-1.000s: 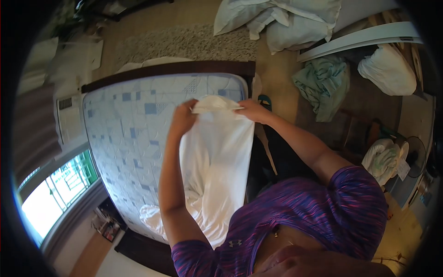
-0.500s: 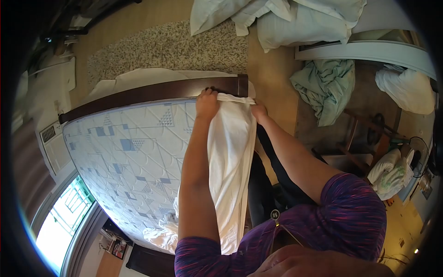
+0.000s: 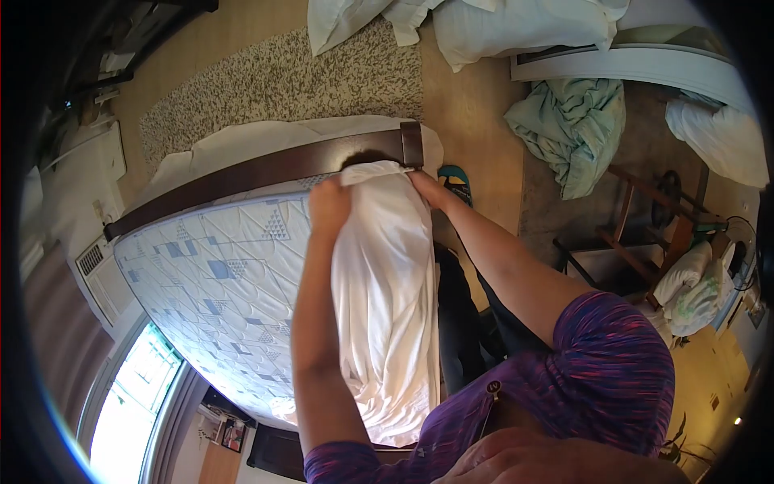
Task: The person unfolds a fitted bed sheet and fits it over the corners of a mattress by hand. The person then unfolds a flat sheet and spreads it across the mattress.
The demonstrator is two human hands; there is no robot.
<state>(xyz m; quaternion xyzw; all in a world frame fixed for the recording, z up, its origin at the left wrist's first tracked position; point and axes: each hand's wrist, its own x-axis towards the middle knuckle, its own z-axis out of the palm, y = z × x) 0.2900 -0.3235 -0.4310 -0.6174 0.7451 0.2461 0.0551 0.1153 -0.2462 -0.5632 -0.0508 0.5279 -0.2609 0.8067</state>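
Observation:
A white bed sheet [image 3: 383, 282] hangs stretched between my two hands and runs back along the mattress edge toward my body. My left hand [image 3: 330, 202] is closed on its left upper corner, over the blue-patterned mattress [image 3: 218, 266]. At the sheet's other upper corner, near the end post of the dark wooden bed frame [image 3: 266, 169], my right hand [image 3: 425, 187] is closed on the fabric. Its fingertips are partly hidden by the cloth. The sheet's top edge lies close to the frame rail.
Beyond the frame lies a speckled rug [image 3: 282, 85]. White pillows [image 3: 516, 32] are at the top, and a crumpled pale green blanket [image 3: 568, 133] is on the floor at right. A slipper [image 3: 456, 184] sits beside the bed post. A wooden stand [image 3: 645, 230] is farther right.
My left hand has moved left and slightly down, drawing the sheet wider across the mattress. My right hand has shifted a little left. The whole view has moved slightly.

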